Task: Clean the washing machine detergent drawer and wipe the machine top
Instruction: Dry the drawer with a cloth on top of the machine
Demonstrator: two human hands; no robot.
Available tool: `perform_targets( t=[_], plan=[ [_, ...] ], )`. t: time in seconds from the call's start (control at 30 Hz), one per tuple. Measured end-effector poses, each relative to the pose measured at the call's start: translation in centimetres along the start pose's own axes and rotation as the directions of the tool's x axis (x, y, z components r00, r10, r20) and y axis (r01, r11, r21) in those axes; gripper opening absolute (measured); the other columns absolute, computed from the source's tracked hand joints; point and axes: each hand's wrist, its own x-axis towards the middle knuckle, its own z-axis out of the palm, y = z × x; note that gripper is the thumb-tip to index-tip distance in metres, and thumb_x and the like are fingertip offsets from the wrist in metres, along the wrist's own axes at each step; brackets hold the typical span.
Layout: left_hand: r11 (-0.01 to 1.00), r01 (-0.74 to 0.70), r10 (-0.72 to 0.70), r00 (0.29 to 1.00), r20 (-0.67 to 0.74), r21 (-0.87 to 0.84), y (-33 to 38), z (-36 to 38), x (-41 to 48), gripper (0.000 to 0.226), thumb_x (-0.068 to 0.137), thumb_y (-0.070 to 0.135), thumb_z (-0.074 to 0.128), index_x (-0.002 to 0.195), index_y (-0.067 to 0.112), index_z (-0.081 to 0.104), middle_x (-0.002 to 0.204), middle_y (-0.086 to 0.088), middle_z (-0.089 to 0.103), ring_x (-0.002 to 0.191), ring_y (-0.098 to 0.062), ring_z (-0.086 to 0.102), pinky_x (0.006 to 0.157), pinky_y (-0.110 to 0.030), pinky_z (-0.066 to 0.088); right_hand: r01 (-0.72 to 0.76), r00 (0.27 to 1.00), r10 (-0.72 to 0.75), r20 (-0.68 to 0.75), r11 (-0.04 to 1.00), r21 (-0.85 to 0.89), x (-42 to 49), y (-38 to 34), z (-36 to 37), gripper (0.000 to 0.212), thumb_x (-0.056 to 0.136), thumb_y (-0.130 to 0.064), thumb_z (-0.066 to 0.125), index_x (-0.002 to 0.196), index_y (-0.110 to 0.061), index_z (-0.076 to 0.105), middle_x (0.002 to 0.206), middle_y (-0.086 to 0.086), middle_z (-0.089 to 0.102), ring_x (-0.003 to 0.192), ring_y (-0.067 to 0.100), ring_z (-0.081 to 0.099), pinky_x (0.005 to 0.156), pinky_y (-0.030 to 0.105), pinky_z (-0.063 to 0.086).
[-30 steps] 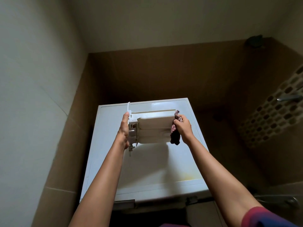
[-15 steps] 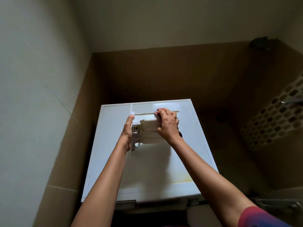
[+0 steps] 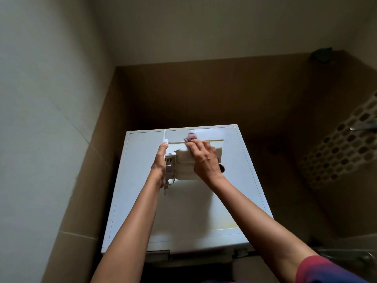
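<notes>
A white washing machine (image 3: 183,211) carries its detached drawer (image 3: 185,166) over the far half of the lid; whether the drawer rests on it cannot be told. The left hand (image 3: 160,162) has its grip closed on the drawer's left end, while the right hand (image 3: 204,160) curls over a pinkish cloth (image 3: 190,137) and presses it on the drawer's upper face. Drawer-wiping appears under way, and the lid likely comes next. A second ago the right hand sat at the drawer's right end.
</notes>
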Motion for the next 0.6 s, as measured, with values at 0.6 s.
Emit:
perform_targets(
  t=[0.6],
  plan=[
    [1.000,0.012,-0.013,0.999,0.039,0.018,1.0,0.2,0.4,0.061,0.088,0.064,0.034,0.075,0.015,0.068,0.060,-0.005,0.071,0.062,-0.024,0.066,0.053,-0.028,0.052,-0.117,0.988,0.101,0.118,0.985,0.130,2.3,-5.7,0.3,0.051,0.081,-0.015,0.058,0.130,-0.014,0.047,0.133,0.015,0.030,0.110,0.036,0.036,0.091,0.044,0.036]
  ],
)
